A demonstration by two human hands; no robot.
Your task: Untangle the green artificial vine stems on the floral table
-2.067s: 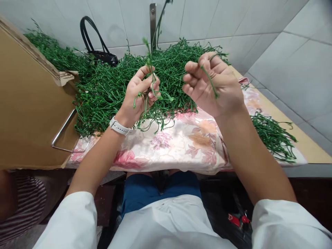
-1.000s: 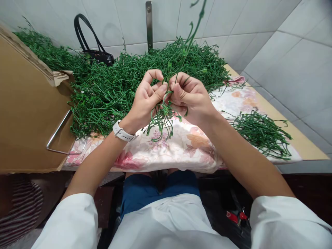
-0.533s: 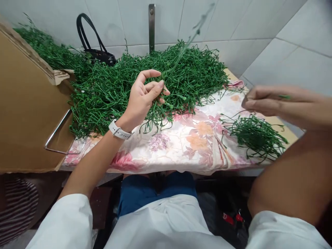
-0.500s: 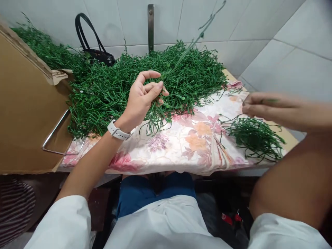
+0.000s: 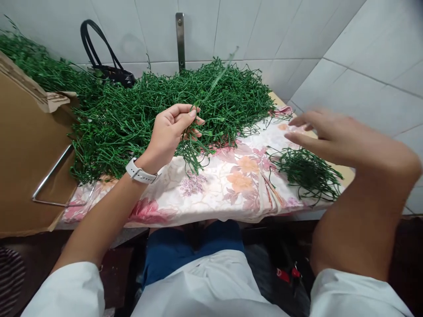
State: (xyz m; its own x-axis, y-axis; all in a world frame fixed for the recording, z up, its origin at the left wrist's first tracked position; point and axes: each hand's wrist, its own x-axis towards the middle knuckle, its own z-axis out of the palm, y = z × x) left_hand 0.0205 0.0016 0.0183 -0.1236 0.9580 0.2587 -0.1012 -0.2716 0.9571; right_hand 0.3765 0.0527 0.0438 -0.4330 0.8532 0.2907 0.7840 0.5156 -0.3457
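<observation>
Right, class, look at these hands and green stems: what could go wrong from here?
The held stems in the left hand might snag on the large pile behind them, which looks tangled. The small pile lies near the front edge of the flowered cloth, so the right hand or its forearm might brush some off.

A large, tangled heap of thin green stems [image 5: 119,123], bearing small knobs, spreads from the far left to the centre. A smaller heap [image 5: 307,174] lies apart at the near right. Pinched in the left hand [image 5: 167,132], a strand [image 5: 217,80] slants upward to the right, its tip blurred.
</observation>
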